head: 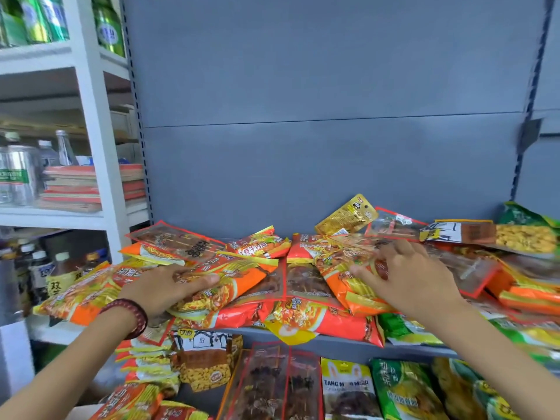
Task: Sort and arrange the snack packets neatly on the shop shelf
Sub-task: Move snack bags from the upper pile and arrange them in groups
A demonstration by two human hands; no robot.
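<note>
The snack packets (260, 316) lie in a mixed heap along the shelf (248, 332), some overhanging its front edge; the sorting looks barely begun. The left hand (163, 286) rests flat, fingers straight, on orange packets near the front left corner; the right hand (406, 277), fingers spread and holding nothing, touches an orange packet (336, 286) mid-shelf. The next move is probably to gather like orange packets into one stack; the gold packet (345, 215) and green packets (403, 328) need separate groups.
</note>
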